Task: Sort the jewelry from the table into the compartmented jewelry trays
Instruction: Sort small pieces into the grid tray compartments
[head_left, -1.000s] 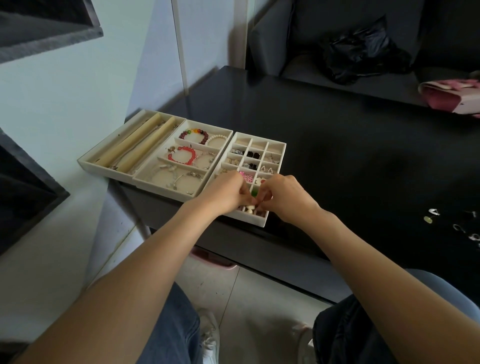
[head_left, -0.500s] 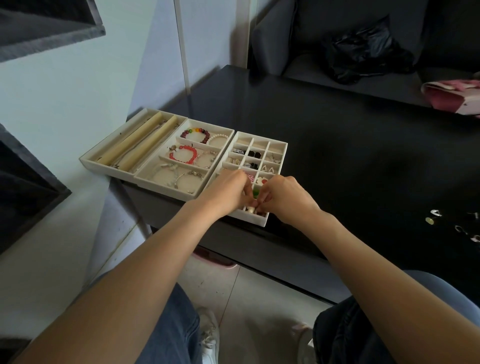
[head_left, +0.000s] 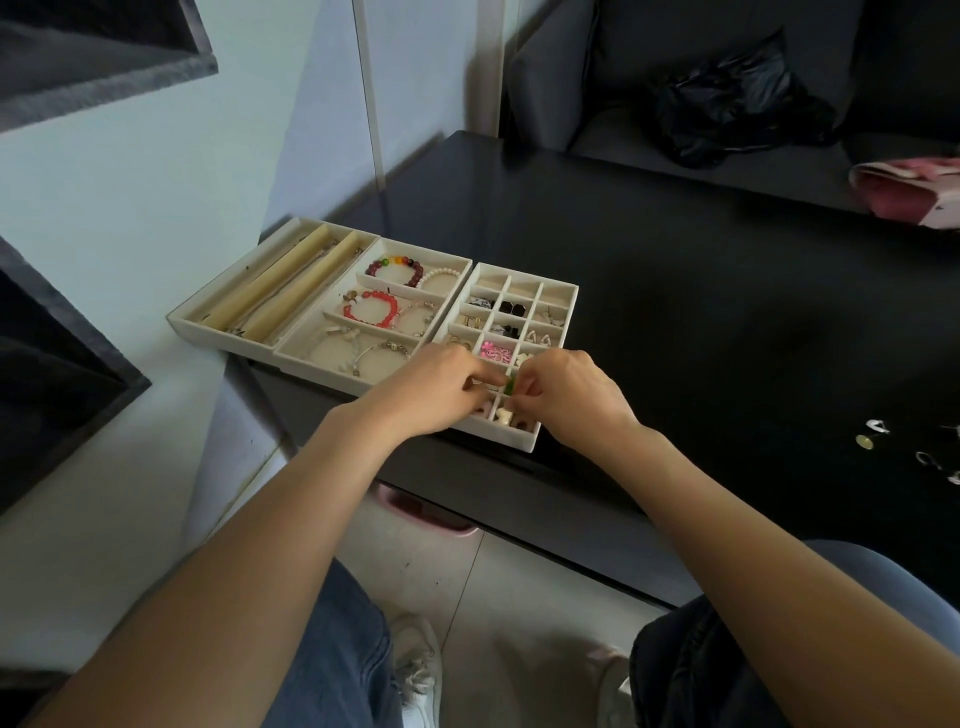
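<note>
Little differs from a second ago: our left hand (head_left: 441, 392) and right hand (head_left: 566, 397) still pinch the small green piece (head_left: 510, 385) between them over the near cells of the grid tray (head_left: 569, 301), which overhangs the glossy black table (head_left: 701, 312) edge. Loose jewelry (head_left: 878, 431) lies far right.

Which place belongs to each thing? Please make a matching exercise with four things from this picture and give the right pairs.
Things:
1. red bead bracelet
2. pink piece
3. green piece
4. loose small pieces

Places:
A. between the fingertips of both hands
B. on the black table, far right
C. a cell of the small-grid tray
D. middle tray, middle compartment

Pairs: 1-D, 2-C, 3-A, 4-B
</note>
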